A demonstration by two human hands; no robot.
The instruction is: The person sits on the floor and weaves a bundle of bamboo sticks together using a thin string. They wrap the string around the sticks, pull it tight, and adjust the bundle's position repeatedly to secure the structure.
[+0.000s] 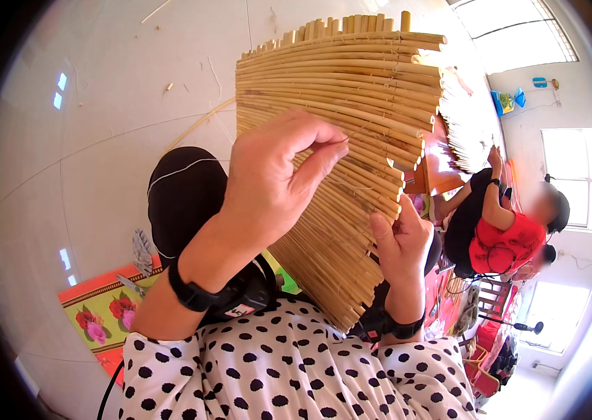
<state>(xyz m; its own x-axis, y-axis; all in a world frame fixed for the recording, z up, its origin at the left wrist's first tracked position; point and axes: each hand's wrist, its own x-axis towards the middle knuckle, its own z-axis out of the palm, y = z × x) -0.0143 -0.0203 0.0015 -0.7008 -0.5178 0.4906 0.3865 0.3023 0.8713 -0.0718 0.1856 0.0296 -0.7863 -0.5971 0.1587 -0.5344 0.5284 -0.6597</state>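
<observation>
Left hand pinches, probably thread, over reed mat; right hand grips its edge. Co-worker mat-right, floor stretches mat-left.

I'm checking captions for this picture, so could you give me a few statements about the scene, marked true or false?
1. The right hand holds the edge of the stick mat. True.
2. The left hand is spread flat on the floor. False: it is raised in front of the mat, thumb and finger pinched together.
3. The person's shirt is plain black. False: it is white with black spots.
4. Someone in a red top is at the right of the picture. True.
5. Only the left wrist has a band. False: there is a left band and a right band.
</observation>
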